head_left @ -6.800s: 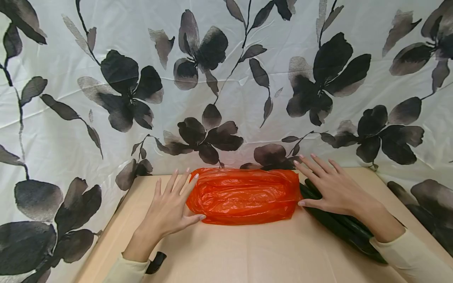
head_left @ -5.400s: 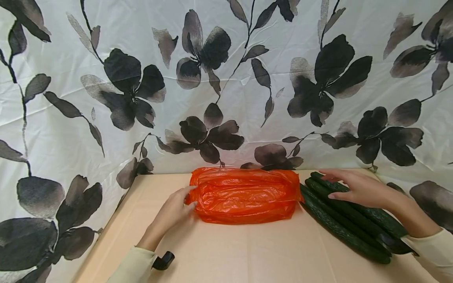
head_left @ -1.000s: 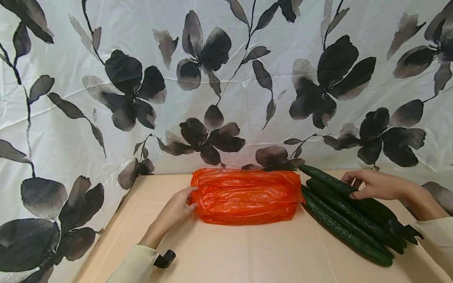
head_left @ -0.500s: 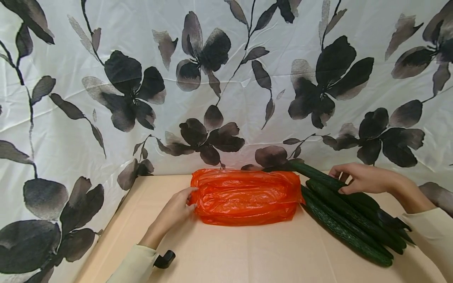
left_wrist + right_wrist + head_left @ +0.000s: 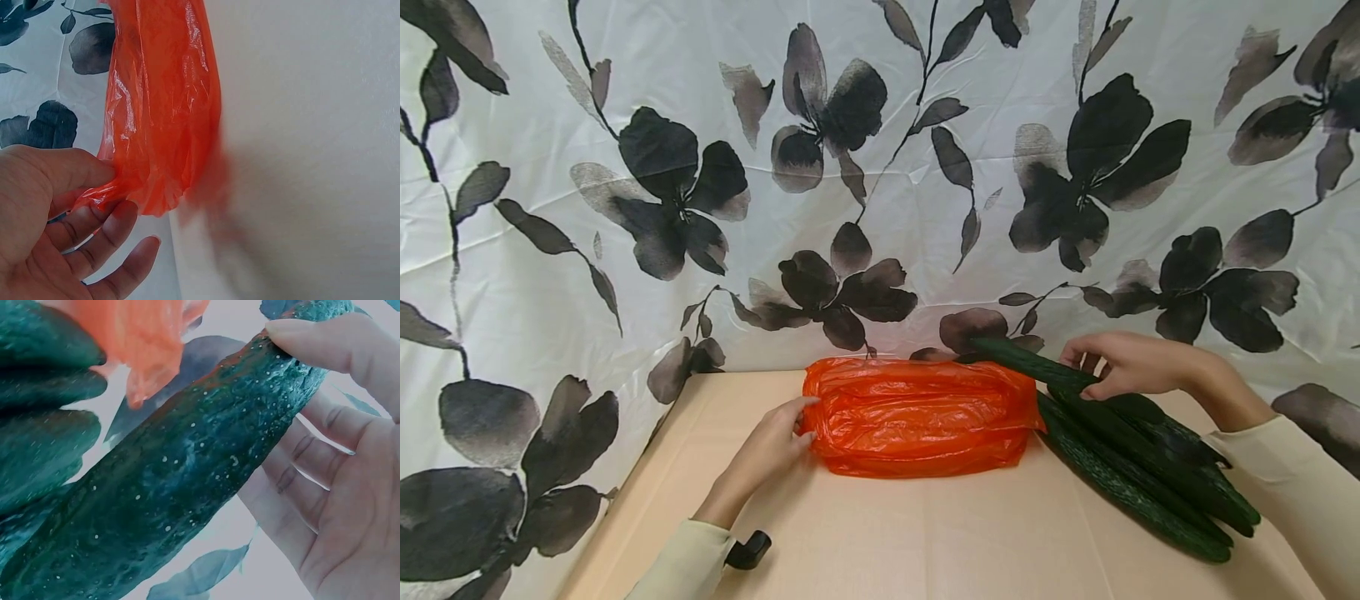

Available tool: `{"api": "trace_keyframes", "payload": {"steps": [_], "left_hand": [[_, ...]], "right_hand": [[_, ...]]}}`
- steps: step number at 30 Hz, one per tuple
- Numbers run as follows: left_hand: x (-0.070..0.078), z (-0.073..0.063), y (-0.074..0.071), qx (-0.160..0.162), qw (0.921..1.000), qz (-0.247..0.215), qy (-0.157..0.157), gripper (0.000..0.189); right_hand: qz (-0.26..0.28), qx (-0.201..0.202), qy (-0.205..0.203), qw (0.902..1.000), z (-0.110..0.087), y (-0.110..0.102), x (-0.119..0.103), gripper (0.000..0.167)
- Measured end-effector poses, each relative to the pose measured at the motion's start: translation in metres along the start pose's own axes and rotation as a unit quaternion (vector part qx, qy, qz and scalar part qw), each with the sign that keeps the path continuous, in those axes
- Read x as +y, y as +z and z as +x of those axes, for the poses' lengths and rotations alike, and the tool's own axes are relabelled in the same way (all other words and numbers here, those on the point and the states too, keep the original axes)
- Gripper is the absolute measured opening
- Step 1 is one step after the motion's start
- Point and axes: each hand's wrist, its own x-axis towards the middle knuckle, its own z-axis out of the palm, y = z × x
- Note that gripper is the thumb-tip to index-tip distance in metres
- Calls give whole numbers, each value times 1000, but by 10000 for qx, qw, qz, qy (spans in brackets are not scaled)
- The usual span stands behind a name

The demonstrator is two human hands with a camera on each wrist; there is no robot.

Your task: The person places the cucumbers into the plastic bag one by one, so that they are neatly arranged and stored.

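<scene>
An orange-red plastic bag [image 5: 917,421] lies folded flat near the back edge of the table. My left hand [image 5: 767,442] pinches the gathered left end of the bag [image 5: 156,100] between thumb and fingers. At the right, my right hand [image 5: 1135,364] grips a long dark green cucumber [image 5: 1018,358] from above. The thumb and fingers wrap round this cucumber [image 5: 181,475] near one end in the right wrist view. Its far tip points left, overlapping the bag's back right corner. Several other cucumbers [image 5: 1127,496] lie side by side under and beside the right hand.
The pale wooden-toned table [image 5: 917,542] runs toward me in front of the bag. A white cloth [image 5: 955,225] with dark flower print hangs behind the table's back edge. A black strap piece [image 5: 748,550] shows at the left wrist.
Earlier both hands lay spread near the bag and cucumbers. The left hand then took the bag's end; the right hand took a cucumber and has moved it left toward the bag.
</scene>
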Motion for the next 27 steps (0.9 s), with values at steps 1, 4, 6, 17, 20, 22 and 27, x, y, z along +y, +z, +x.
{"api": "trace_keyframes", "payload": {"steps": [1, 4, 6, 17, 20, 22, 27], "left_hand": [[0, 0, 0, 2, 10000, 2, 11, 56], [0, 0, 0, -1, 10000, 6, 28, 55], [0, 0, 0, -2, 10000, 11, 29, 55], [1, 0, 0, -2, 10000, -9, 24, 56], [1, 0, 0, 1, 10000, -27, 17, 56], [1, 1, 0, -8, 10000, -40, 17, 56], [1, 1, 0, -51, 10000, -39, 5, 56]], "right_hand": [[-2, -10, -25, 10000, 2, 0, -2, 30], [-18, -28, -67, 10000, 9, 1, -6, 31], [-55, -20, -83, 9999, 14, 1, -10, 32], [-378, 97, -230, 9990, 35, 2, -34, 38], [-474, 64, -202, 9987, 39, 1, -40, 41], [-514, 23, -194, 9985, 43, 1, -44, 42], [-555, -16, -223, 9982, 52, 2, -53, 43]]}}
